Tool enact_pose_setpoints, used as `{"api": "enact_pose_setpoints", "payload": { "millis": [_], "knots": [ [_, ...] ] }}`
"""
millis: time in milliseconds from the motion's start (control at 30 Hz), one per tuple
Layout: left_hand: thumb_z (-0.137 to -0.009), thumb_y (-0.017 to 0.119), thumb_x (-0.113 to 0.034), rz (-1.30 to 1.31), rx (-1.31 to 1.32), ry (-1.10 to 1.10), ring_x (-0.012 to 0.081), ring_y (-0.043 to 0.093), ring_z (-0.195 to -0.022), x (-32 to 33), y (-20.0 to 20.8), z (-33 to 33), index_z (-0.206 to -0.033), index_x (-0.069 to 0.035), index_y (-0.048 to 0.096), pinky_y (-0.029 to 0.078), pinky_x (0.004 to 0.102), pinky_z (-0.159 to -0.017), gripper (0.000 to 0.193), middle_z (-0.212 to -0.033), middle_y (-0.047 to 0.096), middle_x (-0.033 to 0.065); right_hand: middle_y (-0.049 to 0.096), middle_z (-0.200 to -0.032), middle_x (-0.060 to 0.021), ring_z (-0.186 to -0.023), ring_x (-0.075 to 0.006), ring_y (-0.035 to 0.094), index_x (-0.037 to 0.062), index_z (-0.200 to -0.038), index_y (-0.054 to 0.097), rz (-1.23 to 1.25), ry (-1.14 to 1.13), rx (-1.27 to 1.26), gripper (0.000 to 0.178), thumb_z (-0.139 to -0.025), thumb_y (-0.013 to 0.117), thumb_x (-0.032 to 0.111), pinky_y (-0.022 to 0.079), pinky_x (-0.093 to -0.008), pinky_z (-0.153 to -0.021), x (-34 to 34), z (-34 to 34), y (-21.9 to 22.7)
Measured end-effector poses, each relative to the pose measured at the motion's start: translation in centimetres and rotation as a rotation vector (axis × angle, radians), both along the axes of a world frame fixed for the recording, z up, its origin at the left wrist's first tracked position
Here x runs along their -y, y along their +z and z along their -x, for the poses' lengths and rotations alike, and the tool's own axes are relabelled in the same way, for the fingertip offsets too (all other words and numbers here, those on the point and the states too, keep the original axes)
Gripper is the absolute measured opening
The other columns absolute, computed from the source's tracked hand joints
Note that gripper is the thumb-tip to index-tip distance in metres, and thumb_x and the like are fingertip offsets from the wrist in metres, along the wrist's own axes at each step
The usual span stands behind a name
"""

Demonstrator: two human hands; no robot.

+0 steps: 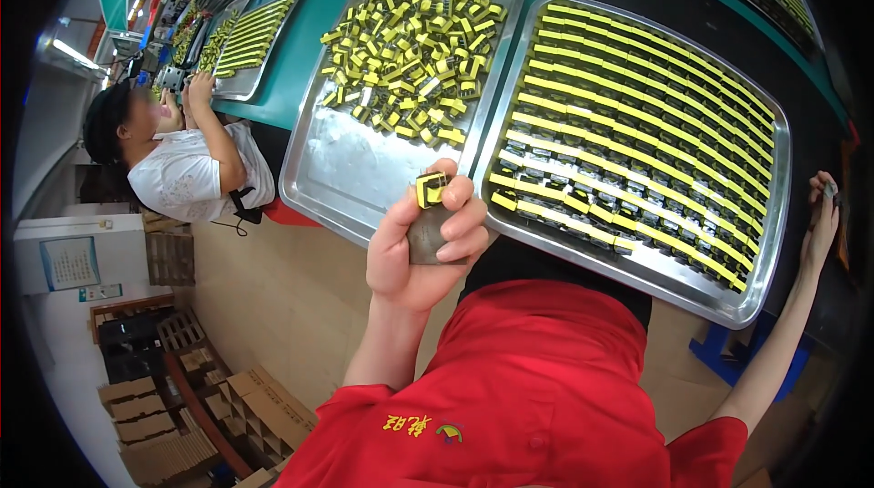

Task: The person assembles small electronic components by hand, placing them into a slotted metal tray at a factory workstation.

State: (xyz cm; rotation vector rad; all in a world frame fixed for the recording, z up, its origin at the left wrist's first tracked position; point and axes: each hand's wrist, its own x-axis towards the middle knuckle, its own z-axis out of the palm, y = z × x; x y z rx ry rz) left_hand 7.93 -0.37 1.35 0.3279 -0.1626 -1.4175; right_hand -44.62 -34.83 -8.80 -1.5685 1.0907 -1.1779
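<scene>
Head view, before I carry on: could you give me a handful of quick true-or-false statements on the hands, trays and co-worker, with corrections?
1. The left hand holds a small yellow-and-black part. True.
2. The parts in the left tray stand in neat rows. False: they lie in a jumbled pile.
3. The right tray holds parts in rows. True.
4. The right hand is over the left tray. False: it is past the right tray, at the far right.
5. The co-worker wears a white top. True.
</scene>
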Motion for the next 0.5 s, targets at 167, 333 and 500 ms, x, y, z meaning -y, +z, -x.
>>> {"api": "enact_pose_setpoints", "payload": {
  "millis": [167, 333, 500],
  "knots": [
    [-0.098, 0.043, -0.035, 0.063, -0.235, 0.014, 0.0122, 0.039, -0.079, 0.1, -0.5, 0.5, -0.125, -0.014, 0.044, 0.036, 0.0234, -0.063, 0.035, -0.099, 0.045, 0.0022, 0.061, -0.111, -0.0083, -0.105, -0.0112, 0.055, -0.0021, -0.123, 0.053, -0.005, -0.023, 0.03, 0.034, -0.099, 0.045, 0.021, 0.041, -0.0217, -0.091, 0.1, -0.2, -0.2],
    [-0.099, 0.042, -0.034, -0.045, -0.231, 0.115, 0.0125, 0.039, -0.08, 0.4, -0.4, 0.5, -0.137, -0.016, 0.037, 0.036, 0.0245, -0.065, 0.043, -0.1, 0.045, 0.0028, 0.059, -0.114, -0.0087, -0.105, -0.0117, 0.055, -0.0021, -0.124, 0.052, 0.014, 0.012, 0.005, 0.035, -0.1, 0.044, 0.021, 0.041, -0.0219, -0.092, -0.2, -0.8, 0.1],
    [-0.099, 0.042, -0.026, -0.107, 0.007, 0.182, 0.0132, 0.042, -0.083, 0.0, -0.7, 0.4, -0.14, -0.013, 0.034, 0.039, 0.0248, -0.067, 0.043, -0.106, 0.051, 0.0074, 0.059, -0.115, -0.009, -0.107, -0.012, 0.054, -0.0017, -0.125, 0.051, 0.029, 0.02, -0.028, 0.035, -0.1, 0.044, 0.021, 0.041, -0.0228, -0.094, 0.1, -0.9, 0.2]
  ]
}}
